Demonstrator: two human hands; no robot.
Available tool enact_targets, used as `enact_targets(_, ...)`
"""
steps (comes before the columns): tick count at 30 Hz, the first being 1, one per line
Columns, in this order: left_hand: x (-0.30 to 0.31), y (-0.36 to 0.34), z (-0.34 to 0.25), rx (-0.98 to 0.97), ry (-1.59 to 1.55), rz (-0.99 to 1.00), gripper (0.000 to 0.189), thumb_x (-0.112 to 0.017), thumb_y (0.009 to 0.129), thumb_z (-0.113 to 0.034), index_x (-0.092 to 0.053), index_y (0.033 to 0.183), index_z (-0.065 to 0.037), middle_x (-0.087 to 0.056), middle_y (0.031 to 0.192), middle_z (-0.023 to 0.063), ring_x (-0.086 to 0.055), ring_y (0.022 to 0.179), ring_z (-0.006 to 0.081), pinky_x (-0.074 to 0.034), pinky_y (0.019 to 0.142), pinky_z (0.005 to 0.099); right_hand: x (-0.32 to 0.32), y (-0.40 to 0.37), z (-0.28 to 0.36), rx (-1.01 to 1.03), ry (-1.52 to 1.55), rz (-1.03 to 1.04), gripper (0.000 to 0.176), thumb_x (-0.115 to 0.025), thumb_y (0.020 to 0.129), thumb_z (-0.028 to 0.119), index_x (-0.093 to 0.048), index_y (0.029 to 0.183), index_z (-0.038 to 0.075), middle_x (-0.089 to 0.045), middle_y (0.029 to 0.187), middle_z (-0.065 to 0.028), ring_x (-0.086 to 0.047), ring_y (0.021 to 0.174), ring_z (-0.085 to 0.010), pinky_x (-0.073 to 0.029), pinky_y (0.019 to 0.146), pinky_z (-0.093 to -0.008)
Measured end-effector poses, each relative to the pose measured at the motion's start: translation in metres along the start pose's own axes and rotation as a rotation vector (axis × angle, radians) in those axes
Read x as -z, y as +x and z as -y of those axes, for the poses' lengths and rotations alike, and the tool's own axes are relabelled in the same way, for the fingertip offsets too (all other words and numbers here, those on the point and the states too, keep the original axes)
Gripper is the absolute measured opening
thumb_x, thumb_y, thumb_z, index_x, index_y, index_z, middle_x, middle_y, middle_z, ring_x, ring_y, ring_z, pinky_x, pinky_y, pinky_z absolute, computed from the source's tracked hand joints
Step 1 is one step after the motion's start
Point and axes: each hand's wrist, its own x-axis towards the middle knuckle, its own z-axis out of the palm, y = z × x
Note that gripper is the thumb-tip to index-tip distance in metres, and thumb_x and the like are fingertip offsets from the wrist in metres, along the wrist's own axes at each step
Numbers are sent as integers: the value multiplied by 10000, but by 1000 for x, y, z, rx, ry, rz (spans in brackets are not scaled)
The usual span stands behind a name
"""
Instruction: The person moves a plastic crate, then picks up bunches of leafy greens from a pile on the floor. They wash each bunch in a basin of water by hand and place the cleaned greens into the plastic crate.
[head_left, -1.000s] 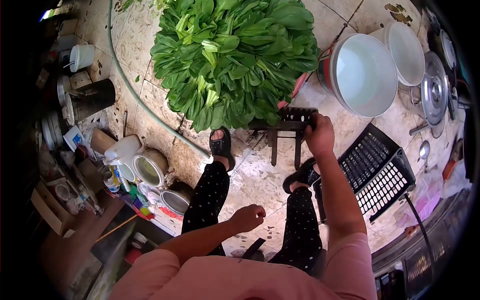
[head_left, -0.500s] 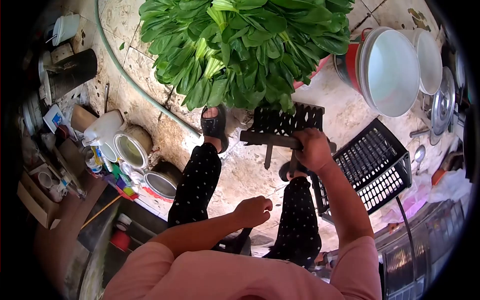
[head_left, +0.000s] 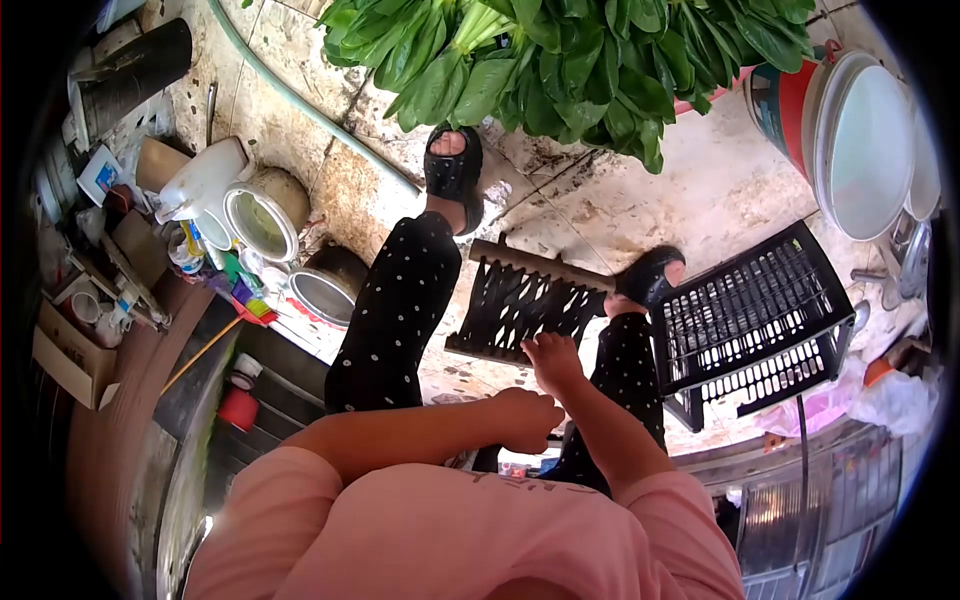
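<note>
My right hand (head_left: 552,362) has its fingers curled over the near wooden rail of a small folding stool (head_left: 530,308), whose dark webbed seat faces up between my legs. My left hand (head_left: 525,418) is closed in a loose fist close to my right wrist, in front of my shirt. I see nothing in it. Beyond my feet lies a big heap of leafy greens (head_left: 580,70), its near leaves hanging over the tiled floor.
Right of my foot stands a black plastic rack (head_left: 750,320), with stacked white buckets (head_left: 870,150) behind it. At left are tubs (head_left: 265,220) and a dark pot (head_left: 330,285). A green hose (head_left: 320,115) crosses the floor.
My right hand has brought the stool closer to my body and swung it round between my legs. My left hand has moved right, beside my right wrist. The view has shifted.
</note>
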Motion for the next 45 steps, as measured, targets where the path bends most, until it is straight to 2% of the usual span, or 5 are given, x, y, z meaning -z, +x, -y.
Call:
enact_targets(12, 6, -21, -10, -146, -11, -47, 325, -602, 822, -230, -586, 1078, -30, -588, 1071, 181, -595, 1022, 339, -482, 848, 445, 18, 44, -38, -171, 81, 1, 362, -686, 733, 202, -544, 1046, 88, -592, 979, -125, -577, 964, -312, -456, 808, -432)
enact_targets(19, 47, -43, -14, -228, 171, -437, 189, -544, 840, -193, -568, 936, -31, -595, 928, 151, -618, 900, 323, -491, 725, 427, 72, 108, -44, -181, 307, -246, 353, -671, 792, 176, -589, 1117, 66, -634, 958, -136, -623, 888, -316, -494, 773, -411)
enact_targets(24, 78, -59, -8, -165, 426, -712, 189, -561, 812, -218, -567, 857, -34, -584, 851, 113, -615, 808, 266, -479, 643, 376, 160, 199, -81, -372, 1570, -737, 137, -596, 912, 166, -626, 960, 41, -655, 842, -44, -615, 711, -151, -504, 636, -271)
enact_targets(33, 83, -43, 28, -191, 1072, -1505, 78, -565, 734, -181, -501, 706, -145, -485, 697, 3, -521, 653, 169, -406, 534, 324, 210, 180, -197, -166, 1848, -1045, 297, -559, 926, 247, -584, 1148, 51, -655, 958, -69, -631, 820, -189, -533, 700, -308)
enact_targets(45, 22, -31, 54, -215, 925, -1048, 214, -621, 769, -192, -546, 905, -45, -604, 829, 129, -641, 798, 327, -513, 679, 459, 270, 174, -123, 29, 1673, -906, 281, -548, 794, 89, -620, 1065, 70, -647, 900, -61, -603, 781, -209, -507, 748, -326)
